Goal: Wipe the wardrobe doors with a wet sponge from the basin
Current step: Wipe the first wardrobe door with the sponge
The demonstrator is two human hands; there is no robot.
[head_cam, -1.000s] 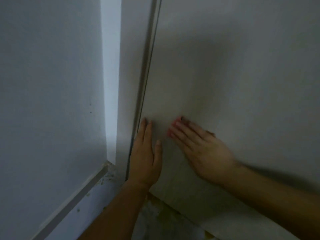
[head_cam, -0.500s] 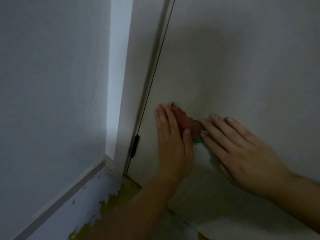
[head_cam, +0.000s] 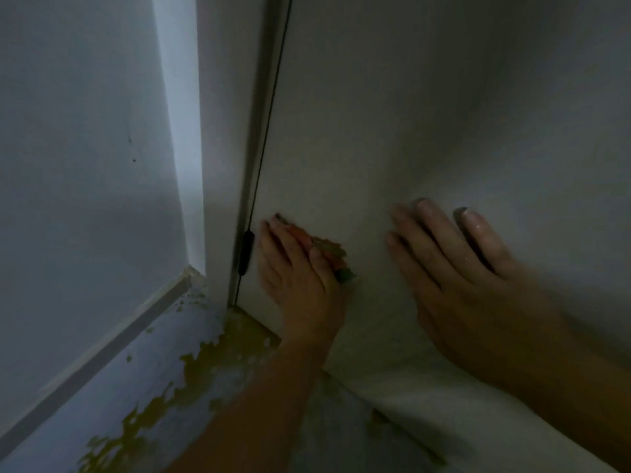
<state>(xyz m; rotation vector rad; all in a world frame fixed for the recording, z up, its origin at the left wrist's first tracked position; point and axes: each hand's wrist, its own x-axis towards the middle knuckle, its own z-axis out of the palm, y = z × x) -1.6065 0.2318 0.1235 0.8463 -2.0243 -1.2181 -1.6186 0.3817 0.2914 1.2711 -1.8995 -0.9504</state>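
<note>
1. Head-camera view looked down a dim corner at two bare hands, both laid against one pale wardrobe door (head_cam: 426, 114) that filled the right of the frame.
2. At lower centre the left hand (head_cam: 300, 278) lay flat on the door with fingers pointing up, pressing a sponge (head_cam: 329, 250) against the panel; the hand was closed down on it rather than gripping around it.
3. Only the sponge's reddish face and a greenish corner showed past the fingers and thumb, at centre frame.
4. At right of centre the right hand (head_cam: 457, 278) rested open on the door, fingers spread and angled up-left, holding nothing; its fingertips looked wet.
5. A clear strip of bare door separated the two hands.
6. The left hand sat just beside the door's left edge, where a thin dark gap ran up the frame and one dark hinge (head_cam: 246, 250) sat level with the fingers.
7. Little room remained to the left; open door surface stretched above and to the right.
8. The door's bottom edge lay near, below the left wrist.
9. At lower left the floor (head_cam: 136, 377) showed peeling pale coating with yellow-brown patches, bounded by a wall (head_cam: 75, 165).
10. Counted: two hands, one sponge, one hinge, one door visible.
</note>
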